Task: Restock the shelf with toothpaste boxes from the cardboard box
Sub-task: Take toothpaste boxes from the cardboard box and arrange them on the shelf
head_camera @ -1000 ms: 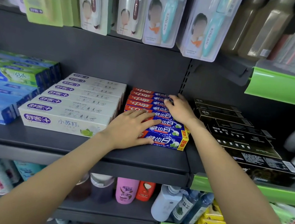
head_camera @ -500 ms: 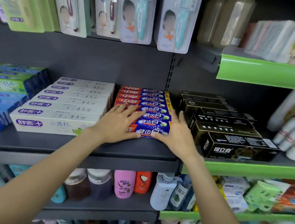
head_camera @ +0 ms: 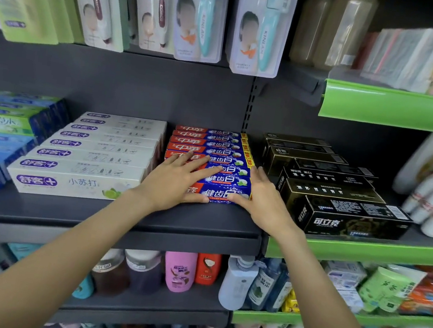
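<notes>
Head view: the step in hand looks like squaring up the row of red-and-blue toothpaste boxes (head_camera: 211,163) on the dark shelf (head_camera: 107,218), between the white toothpaste boxes (head_camera: 94,152) on one side and the black boxes (head_camera: 328,190) on the other. To do it well, I judge the two hands should press evenly from both sides and from the front, so the stack slides back as one block without the top boxes riding over the lower ones. The front box should end flush with its neighbours' front faces and parallel to the shelf edge. Pushing too hard at one corner would likely skew the row towards the black boxes, which stand just beside it.

The left hand (head_camera: 176,183) lies flat on top of the front boxes, fingers straight and spread, palm over the red end of the row; its grip is open and presses down, it clasps nothing. The right hand (head_camera: 262,198) rests against the right end of the front box, fingers extended along the row's side and thumb touching the front face; its grip is likewise open, a flat push and not a pinch.

The cardboard box itself cannot be made out with certainty; only a brown edge shows at the bottom of the frame. Bottles (head_camera: 181,270) stand on the shelf below.
</notes>
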The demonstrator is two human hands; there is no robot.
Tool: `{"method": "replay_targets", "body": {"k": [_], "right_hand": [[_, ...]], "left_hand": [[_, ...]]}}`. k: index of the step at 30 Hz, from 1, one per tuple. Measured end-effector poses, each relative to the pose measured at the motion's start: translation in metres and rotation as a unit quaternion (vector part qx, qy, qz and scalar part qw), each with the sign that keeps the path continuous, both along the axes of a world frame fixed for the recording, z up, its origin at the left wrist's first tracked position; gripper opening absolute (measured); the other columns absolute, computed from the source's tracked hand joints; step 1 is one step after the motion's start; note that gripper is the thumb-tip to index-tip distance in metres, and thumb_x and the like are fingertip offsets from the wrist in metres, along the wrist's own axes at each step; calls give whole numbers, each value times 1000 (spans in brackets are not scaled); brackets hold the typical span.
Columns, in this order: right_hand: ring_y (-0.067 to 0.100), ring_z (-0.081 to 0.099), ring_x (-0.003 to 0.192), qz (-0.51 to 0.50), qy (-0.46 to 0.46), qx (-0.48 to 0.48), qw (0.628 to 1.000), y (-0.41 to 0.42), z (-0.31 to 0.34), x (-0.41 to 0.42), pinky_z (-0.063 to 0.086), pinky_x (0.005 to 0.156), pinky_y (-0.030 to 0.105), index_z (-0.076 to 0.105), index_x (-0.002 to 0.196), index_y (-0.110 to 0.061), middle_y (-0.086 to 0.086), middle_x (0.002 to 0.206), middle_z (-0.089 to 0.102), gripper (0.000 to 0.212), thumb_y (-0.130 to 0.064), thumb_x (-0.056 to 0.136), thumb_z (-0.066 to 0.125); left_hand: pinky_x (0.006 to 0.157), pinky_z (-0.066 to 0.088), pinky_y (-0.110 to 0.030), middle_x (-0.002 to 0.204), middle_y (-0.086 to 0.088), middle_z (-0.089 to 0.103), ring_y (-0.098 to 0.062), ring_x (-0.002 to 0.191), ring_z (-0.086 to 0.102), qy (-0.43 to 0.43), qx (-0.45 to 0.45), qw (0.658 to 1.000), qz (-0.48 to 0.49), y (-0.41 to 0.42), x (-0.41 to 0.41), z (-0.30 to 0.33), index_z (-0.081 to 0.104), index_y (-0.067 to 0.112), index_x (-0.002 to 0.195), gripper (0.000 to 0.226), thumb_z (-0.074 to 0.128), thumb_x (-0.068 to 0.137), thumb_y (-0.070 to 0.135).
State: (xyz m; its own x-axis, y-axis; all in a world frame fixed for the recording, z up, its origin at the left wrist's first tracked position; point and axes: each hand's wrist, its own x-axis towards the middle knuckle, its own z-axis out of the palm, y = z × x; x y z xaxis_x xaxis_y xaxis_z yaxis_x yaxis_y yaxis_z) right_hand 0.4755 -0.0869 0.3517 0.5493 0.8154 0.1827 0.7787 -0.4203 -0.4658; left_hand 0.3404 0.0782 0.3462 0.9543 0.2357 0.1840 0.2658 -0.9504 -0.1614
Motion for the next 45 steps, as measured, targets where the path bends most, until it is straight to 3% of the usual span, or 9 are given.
{"method": "replay_targets", "body": {"k": [4,8,21,24,27,31,34,37,45], "right_hand": [[21,23,141,2,0,-10,1000,-5,1,-3,33,106,29,9,150,-9,12,157,10,83,-38,90,57],[21,22,142,2,0,-4,1000,-5,0,-4,32,107,30,10,149,-9,12,157,11,83,-39,90,58],[20,31,137,9,-23,-1,1000,-3,-4,-3,38,102,27,14,149,-10,9,157,15,81,-41,89,58],[23,22,142,23,-15,-17,999,-1,-2,1,32,108,32,14,149,-10,11,157,12,82,-47,89,55],[21,10,146,13,-24,-16,1000,14,11,11,24,115,39,13,150,-14,9,158,8,75,-55,93,40],[26,25,141,-16,-73,-25,997,68,37,36,26,111,37,23,148,-11,10,156,20,61,-46,99,32],[31,40,131,-54,-70,-64,994,107,41,58,36,104,38,36,140,-5,16,145,39,56,-43,99,34],[31,50,120,-81,-63,-92,990,126,33,74,42,95,37,49,128,-4,15,133,51,51,-44,99,35],[34,56,110,-87,-43,-55,994,136,19,78,44,87,33,58,116,1,20,123,58,44,-33,101,33]], "left_hand": [[114,21,-43,157,1,21,-33,143,21,-21,-1,1000,2,-5,1,0,14,39,148,79,18,78,75],[115,17,-42,158,2,15,-31,144,15,-12,-6,1000,7,-8,1,1,12,37,149,72,37,87,65],[115,18,-40,158,6,13,-27,145,13,8,-58,998,4,-8,-2,10,18,33,147,71,41,87,63],[114,20,-40,158,6,12,-26,145,13,5,-56,998,6,-8,-2,9,14,33,148,74,40,87,64],[115,17,-38,158,5,11,-27,145,12,11,-40,999,13,-8,-2,8,6,27,151,83,36,85,67],[116,14,-38,158,6,11,-26,145,12,5,-18,1000,13,-5,0,7,5,25,151,84,37,85,67],[116,12,-47,159,8,8,-25,146,11,1,-17,1000,26,-1,0,5,4,34,150,84,34,82,72],[115,12,-55,160,2,4,-35,145,9,-1,-41,997,65,-2,1,2,2,44,147,82,35,80,76],[115,12,-56,159,-4,5,-39,144,6,9,-44,996,73,-4,0,3,-1,44,147,80,35,82,74]]}}
